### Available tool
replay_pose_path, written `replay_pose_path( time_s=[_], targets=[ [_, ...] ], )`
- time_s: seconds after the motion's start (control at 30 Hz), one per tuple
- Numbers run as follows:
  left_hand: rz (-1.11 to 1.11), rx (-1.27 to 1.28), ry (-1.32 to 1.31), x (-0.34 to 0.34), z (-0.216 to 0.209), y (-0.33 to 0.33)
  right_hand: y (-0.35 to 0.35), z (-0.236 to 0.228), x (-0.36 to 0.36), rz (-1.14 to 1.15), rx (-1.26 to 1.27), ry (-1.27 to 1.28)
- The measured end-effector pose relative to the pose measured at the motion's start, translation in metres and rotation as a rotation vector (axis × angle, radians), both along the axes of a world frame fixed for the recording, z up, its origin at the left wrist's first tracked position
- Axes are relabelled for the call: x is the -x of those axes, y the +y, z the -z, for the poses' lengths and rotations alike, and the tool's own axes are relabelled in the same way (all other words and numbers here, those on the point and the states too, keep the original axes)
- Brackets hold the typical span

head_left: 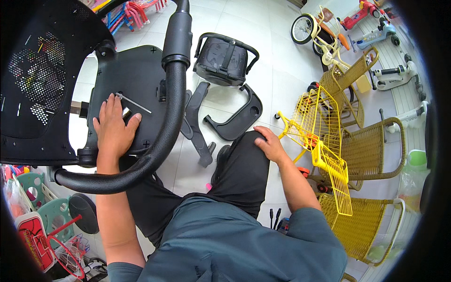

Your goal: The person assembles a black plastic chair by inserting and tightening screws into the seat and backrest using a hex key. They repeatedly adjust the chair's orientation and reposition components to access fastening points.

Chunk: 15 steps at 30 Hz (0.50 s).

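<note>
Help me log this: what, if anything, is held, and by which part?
Right grip: resting on the knee, holding nothing. Left grip: over the black seat; whether it holds the shiny metal piece cannot be told.

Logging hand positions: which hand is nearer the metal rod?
Left hand: on the black panel, beside the metal rod; the right hand is farther, on the knee.

Pale tiled floor (277,61), woven chairs (371,152) near white slatted wall (391,55).
</note>
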<state>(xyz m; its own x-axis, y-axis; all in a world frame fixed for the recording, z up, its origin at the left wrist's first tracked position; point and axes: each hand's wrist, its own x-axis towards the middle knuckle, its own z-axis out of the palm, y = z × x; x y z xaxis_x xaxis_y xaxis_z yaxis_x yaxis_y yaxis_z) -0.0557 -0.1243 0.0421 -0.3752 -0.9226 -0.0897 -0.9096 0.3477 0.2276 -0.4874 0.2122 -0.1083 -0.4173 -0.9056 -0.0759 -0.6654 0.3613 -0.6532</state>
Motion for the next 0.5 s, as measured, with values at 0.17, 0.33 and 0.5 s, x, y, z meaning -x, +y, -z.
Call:
replay_pose_path(
  time_s=[0.17,0.33,0.5],
  targets=[
    [0.006,-0.003,0.000,0.005,0.002,0.001,0.014,-0.007,0.004,0.556,-0.053,-0.284],
    [-0.005,0.026,-0.025,0.008,0.004,0.001,0.026,-0.039,-0.007,0.260,-0.026,-0.267],
    [-0.004,0.007,-0.005,0.010,0.001,0.002,0.011,-0.063,-0.006,0.201,-0.173,-0.162]
  ],
)
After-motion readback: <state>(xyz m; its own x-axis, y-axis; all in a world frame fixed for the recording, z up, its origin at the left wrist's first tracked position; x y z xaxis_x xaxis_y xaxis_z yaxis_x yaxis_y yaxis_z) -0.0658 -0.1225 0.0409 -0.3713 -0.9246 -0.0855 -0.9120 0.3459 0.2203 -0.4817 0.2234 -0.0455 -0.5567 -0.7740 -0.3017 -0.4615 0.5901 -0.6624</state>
